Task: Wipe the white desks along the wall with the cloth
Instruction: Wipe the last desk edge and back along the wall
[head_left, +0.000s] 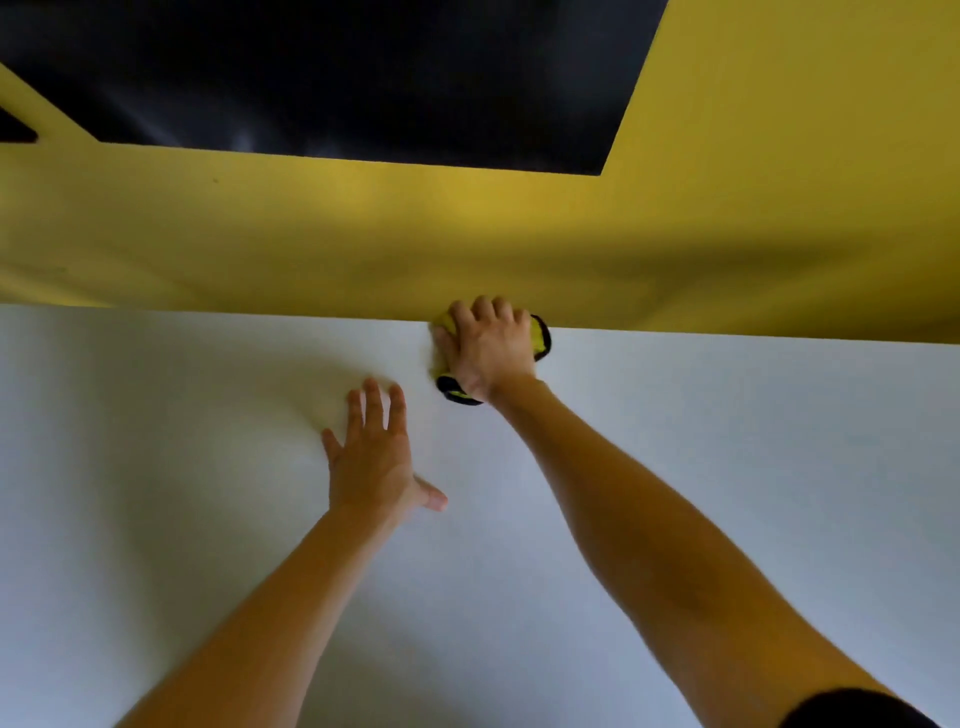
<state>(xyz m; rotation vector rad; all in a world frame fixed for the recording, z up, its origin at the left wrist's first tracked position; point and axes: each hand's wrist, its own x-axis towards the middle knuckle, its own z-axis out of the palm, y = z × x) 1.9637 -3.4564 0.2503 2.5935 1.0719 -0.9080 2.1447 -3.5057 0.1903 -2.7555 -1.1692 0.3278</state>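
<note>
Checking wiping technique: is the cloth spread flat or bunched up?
Bunched up: the cloth shows only as small edges around the right hand holding it on the desk.

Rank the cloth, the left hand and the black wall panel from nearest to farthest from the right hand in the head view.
1. cloth, under the right hand.
2. left hand, lower left.
3. black wall panel, high above.

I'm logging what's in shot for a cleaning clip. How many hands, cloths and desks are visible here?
Hands: 2 (left hand flat on the desk, right hand gripping the cloth)
Cloths: 1 (yellow cloth with black edging, at the wall edge)
Desks: 1 (white desk)
Total: 4
</note>
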